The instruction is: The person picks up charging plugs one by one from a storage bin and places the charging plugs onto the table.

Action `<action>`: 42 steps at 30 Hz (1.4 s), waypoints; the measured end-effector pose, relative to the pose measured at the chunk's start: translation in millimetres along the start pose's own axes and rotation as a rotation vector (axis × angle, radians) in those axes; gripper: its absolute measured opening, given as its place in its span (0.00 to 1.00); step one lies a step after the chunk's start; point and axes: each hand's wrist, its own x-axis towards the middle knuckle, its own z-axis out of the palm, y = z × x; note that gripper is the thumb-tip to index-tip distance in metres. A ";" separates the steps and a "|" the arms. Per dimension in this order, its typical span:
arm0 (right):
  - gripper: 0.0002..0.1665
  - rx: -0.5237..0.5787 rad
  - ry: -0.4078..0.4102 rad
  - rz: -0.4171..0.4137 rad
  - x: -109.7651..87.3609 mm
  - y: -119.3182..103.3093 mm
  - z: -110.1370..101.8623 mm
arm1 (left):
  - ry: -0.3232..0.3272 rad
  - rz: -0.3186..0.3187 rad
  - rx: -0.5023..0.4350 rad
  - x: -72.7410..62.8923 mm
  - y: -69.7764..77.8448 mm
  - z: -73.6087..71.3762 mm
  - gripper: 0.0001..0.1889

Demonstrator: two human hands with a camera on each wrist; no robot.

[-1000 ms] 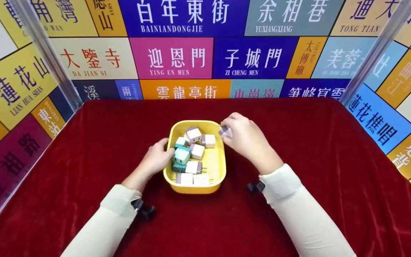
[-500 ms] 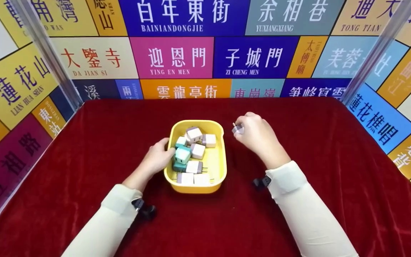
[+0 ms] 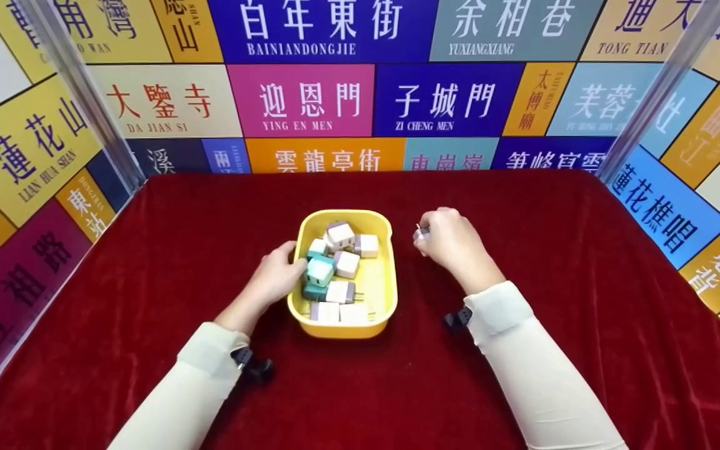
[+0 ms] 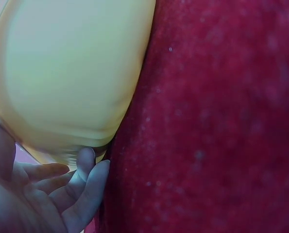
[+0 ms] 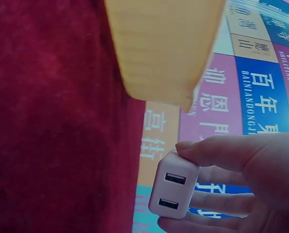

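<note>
My left hand (image 3: 277, 272) holds the left wall of a yellow plastic box (image 3: 394, 275), the thumb at its rim and the fingers along the outside. In the left wrist view, the fingertips (image 4: 101, 170) lie low against the box's outer wall. Right of the box, my right hand (image 3: 455, 240) pinches a white USB charger plug (image 5: 176, 185) between thumb and fingers. Two USB ports show on its face in the right wrist view, while metal prongs stick up from it in the head view. Inside the box lie several charger plugs, white-and-grey ones (image 3: 347, 265) and teal ones (image 3: 319, 272).
A dark red velvet cloth (image 3: 360, 387) covers the table. Behind it stands a wall of colourful sign panels (image 3: 310, 100), with clear upright posts (image 3: 654, 94) at the corners. Most plugs are heaped in the box's left half.
My right hand has moved right, away from the box's rim, carrying the charger plug, then dropped slightly lower. The left hand and the box have stayed put.
</note>
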 end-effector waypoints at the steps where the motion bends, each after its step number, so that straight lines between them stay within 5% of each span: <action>1: 0.04 0.001 -0.002 0.007 0.5 1.2 2.1 | 0.000 0.000 0.001 0.1 -0.1 0.0 0.27; 16: 0.07 -0.051 0.044 0.022 4.4 12.3 23.2 | 0.005 0.009 0.013 2.4 0.7 0.5 0.26; 26: 0.15 -0.028 -0.086 0.059 4.5 11.0 24.9 | 0.002 -0.003 0.015 1.2 -1.1 0.1 0.27; 31: 0.24 -0.040 -0.150 0.016 2.9 10.3 20.0 | 0.002 0.000 0.005 -0.1 -1.3 -0.1 0.26; 42: 0.15 -0.090 -0.127 -0.073 4.4 14.4 20.9 | 0.011 0.004 0.010 0.0 -0.8 0.0 0.26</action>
